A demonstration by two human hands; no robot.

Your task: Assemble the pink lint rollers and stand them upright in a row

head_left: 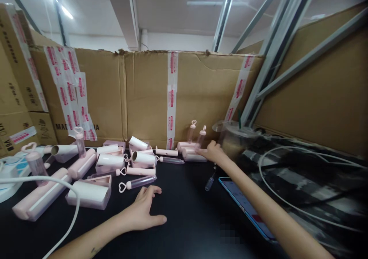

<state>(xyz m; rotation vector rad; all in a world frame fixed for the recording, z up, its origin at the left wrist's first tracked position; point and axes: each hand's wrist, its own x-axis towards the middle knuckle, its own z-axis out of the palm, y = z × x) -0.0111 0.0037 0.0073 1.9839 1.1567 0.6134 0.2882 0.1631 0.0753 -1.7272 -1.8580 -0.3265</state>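
Note:
My left hand (pixel 143 212) hovers low over the black tabletop, thumb and fingers apart, holding nothing. Just beyond it lies a clear tube with a pink heart-shaped handle (pixel 142 182). My right hand (pixel 212 151) reaches to the back, its thumb stretched over the right end of a pink-and-white cylindrical case (pixel 194 154). Its fingers are apart from the thumb, though partly hidden; I see no firm grip. A clear tube with a pink cap (pixel 201 137) stands on that case by my thumb. Another pink-capped tube (pixel 191 131) stands behind it.
More pink cases (pixel 83 163), white rolls (pixel 87 192) and handled tubes crowd the left. A phone (pixel 244 209) lies under my right forearm, near a small dark-tipped item (pixel 209 183). A lidded drink cup (pixel 234 142), cables (pixel 260 167) and a cardboard wall (pixel 146 98) surround the tabletop.

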